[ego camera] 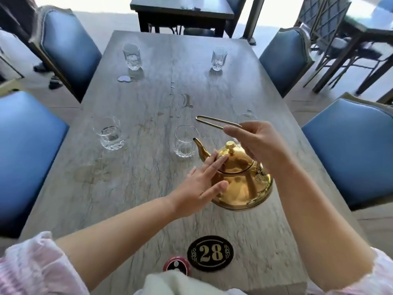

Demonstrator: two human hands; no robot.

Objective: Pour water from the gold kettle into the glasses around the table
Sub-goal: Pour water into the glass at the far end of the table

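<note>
— Where do we have the polished gold metal kettle [240, 177]?

— Near our end of the grey, wood-grained rectangular table [131, 188], right of its middle line. It looks tipped a little toward its thin curved spout [201, 149], which points at the rim of the nearest clear cut-glass tumbler [185, 141]. The domed lid has a small ribbed knob [230, 146].

— And our hands?

— Our right hand [255, 143] is curled loosely around the near end of the thin gold wire loop handle [217, 123], fingers bent, the far end of the loop sticking out past them. Our left hand [204, 182] is spread flat, fingers straight, their tips resting on the kettle's shoulder beside the lid; it grips nothing.

— The other glasses?

— A rounder clear tumbler [108, 133] with some water stands to the left, another glass [246, 118] is half hidden behind our right hand, and two tall faceted ones sit at the far end, left [131, 57] and right [219, 58]. Shiny wet patches [125, 78] mark the tabletop.

— Closer to us?

— A black oval plaque with gold "28" [210, 253], then blue padded chairs [348, 150] either side.
</note>
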